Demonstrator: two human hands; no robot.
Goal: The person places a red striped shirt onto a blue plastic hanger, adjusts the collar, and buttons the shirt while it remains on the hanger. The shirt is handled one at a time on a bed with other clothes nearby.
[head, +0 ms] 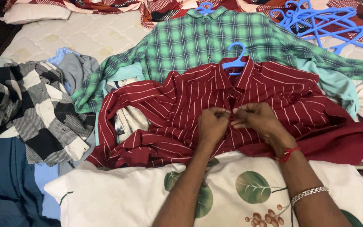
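- Currently, the left hand (212, 125) and the right hand (255, 120) meet at the front placket of a maroon striped shirt (181, 109), near the middle of the scene.
- Left hand: fingers curled closed, pinching the shirt fabric at the placket.
- Right hand: fingers curled closed, pinching the opposite placket edge; the 2 sets of fingertips almost touch.
- Right forearm: carries a red thread band (288, 154) at the wrist and a silver chain bracelet (309, 193) nearer the camera.
- Maroon striped shirt: lies flat, front side up, on a blue hanger (235, 59) whose hook projects past the collar on the far side.
- Green plaid shirt (206, 40): lies spread out on the far side of the maroon shirt, partly under it.
- Loose blue hangers (324, 23): piled at the far right.
- Black-and-white checked shirt (34, 109): crumpled at the left.
- White pillow with a leaf print (118, 197): lies nearest the camera, under both forearms.
- Quilted mattress (76, 35): visible at the far left.
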